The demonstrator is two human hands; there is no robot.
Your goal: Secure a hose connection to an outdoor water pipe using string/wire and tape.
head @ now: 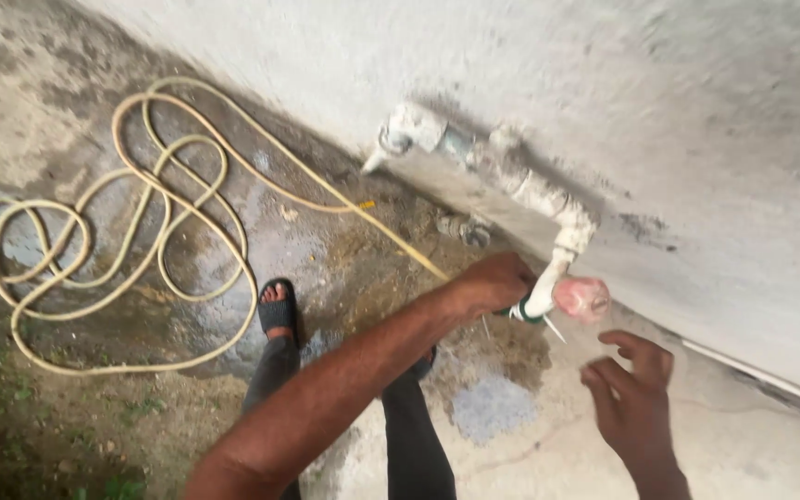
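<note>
A white pipe [520, 185] runs along the plastered wall and ends in a tap with a pink handle [582, 298]. My left hand [493, 282] is closed around the end of a yellowish hose [391, 236] right at the tap's white spout [539, 301], which has a green ring. My right hand [631, 389] hovers just below and right of the pink handle, fingers apart, holding nothing. The image is slightly blurred by motion.
The hose lies in loose coils [113, 231] on the wet, stained concrete ground at left. My foot in a black sandal [277, 310] stands beside a damp patch. Grass and dirt [39, 426] edge the lower left. A thin white pipe [761, 375] runs along the wall's foot.
</note>
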